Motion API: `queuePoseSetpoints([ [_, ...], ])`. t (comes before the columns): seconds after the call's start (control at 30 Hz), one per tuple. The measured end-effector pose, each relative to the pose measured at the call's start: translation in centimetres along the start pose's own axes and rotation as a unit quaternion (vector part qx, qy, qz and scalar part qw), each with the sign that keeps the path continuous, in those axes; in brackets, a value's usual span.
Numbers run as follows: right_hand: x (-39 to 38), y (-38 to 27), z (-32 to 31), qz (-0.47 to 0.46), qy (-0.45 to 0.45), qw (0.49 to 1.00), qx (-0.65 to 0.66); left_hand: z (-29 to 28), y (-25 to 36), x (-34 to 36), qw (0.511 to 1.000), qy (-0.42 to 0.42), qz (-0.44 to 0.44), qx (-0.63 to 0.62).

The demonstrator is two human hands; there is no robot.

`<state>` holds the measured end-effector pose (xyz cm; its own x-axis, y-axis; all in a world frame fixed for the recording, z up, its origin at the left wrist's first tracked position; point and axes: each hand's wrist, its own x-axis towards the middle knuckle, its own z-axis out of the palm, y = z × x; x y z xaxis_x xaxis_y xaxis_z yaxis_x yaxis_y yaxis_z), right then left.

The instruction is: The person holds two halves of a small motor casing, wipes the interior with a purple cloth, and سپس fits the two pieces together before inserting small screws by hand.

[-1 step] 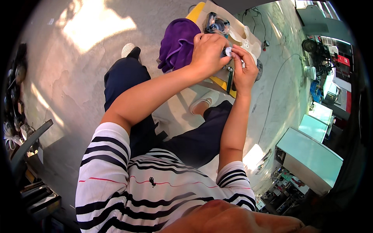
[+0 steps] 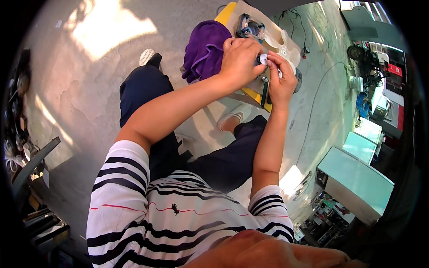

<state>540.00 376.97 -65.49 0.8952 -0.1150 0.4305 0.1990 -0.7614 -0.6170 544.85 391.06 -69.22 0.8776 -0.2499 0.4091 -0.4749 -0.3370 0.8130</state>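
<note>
Disc point(image 2: 263, 59), white, partly hidden between the hands point(image 2: 241, 57).

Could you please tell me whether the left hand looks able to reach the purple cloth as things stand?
Probably yes: the purple cloth lies right beside the left hand, with nothing visible between them, though that hand seems occupied at the small white round piece.

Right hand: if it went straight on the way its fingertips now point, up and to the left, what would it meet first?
The white piece, which the right hand's fingertips seem to touch; then probably the left hand, though depth is unclear.
</note>
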Motion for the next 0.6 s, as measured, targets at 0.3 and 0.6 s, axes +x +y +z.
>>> queuePoseSetpoints([
  [0.3,-0.2,0.38,0.08,0.035,0.007,0.999,0.04,-0.04,0.18,0.09,1.0,-0.011,-0.016,-0.001],
  [0.6,-0.06,0.36,0.01,0.013,0.001,1.0,0.0,-0.04,0.19,0.07,1.0,-0.011,-0.017,-0.001],
])
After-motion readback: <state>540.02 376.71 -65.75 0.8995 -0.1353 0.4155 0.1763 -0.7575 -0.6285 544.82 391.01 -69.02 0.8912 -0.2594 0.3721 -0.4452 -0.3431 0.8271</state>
